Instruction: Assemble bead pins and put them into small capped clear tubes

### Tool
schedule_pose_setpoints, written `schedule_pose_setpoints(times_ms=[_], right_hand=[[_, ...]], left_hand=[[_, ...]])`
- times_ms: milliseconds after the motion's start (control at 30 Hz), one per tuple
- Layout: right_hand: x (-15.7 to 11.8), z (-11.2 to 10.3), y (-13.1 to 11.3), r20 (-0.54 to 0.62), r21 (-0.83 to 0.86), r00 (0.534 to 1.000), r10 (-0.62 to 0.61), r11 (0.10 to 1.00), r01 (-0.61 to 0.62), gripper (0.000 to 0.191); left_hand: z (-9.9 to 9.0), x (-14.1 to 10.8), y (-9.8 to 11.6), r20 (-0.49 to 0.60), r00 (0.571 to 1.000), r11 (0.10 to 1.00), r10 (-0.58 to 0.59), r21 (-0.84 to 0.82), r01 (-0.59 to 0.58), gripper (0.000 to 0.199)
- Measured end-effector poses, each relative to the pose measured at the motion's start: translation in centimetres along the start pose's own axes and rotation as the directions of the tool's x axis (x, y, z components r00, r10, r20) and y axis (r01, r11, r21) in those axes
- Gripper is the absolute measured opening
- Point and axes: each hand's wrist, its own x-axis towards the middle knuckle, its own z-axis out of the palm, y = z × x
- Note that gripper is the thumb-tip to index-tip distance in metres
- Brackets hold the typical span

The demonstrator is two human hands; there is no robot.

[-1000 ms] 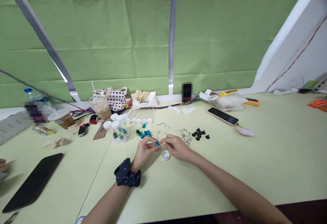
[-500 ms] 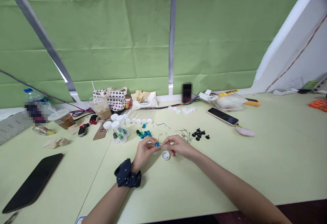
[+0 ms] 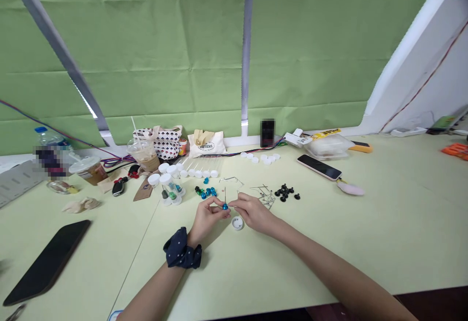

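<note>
Between thumb and finger, my left hand [image 3: 206, 218] pinches a small blue piece [image 3: 225, 206] from which a thin metal pin stands up. My right hand [image 3: 252, 210] is closed, its fingertips beside the blue piece on a thin metal bit too small to make out. Just below them sits a round white cap [image 3: 237, 223] with tiny bits inside. Blue pieces [image 3: 209, 192] and some green ones lie behind my left hand. Thin metal pins [image 3: 266, 195] and a cluster of black pieces [image 3: 285, 192] lie beyond my right hand.
Clear tubes with white caps [image 3: 171, 189] stand at the left of the blue pieces. More white caps [image 3: 268, 158] lie farther back. A phone [image 3: 320, 167] is at the right, a dark tablet-like slab [image 3: 49, 262] at the left, and drink cups [image 3: 144, 154] at the back left.
The pin on the blue piece now points more upright. My right hand has shifted slightly left, its fingertips nearer the blue piece.
</note>
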Motion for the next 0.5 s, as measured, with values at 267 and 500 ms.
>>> schedule_pose_setpoints(times_ms=[267,500], right_hand=[[0.25,-0.28,-0.38,0.146,0.434,0.949,0.281,0.844,-0.317,0.021],[0.43,-0.28,0.1,0.378,0.789,0.858,0.348,0.364,-0.495,0.034]], left_hand=[[-0.25,0.07,-0.27,0.007,0.999,0.999,0.033,-0.011,-0.033,0.025],[-0.13,0.19,-0.19,-0.009,0.998,0.998,0.066,-0.016,-0.066,0.023]])
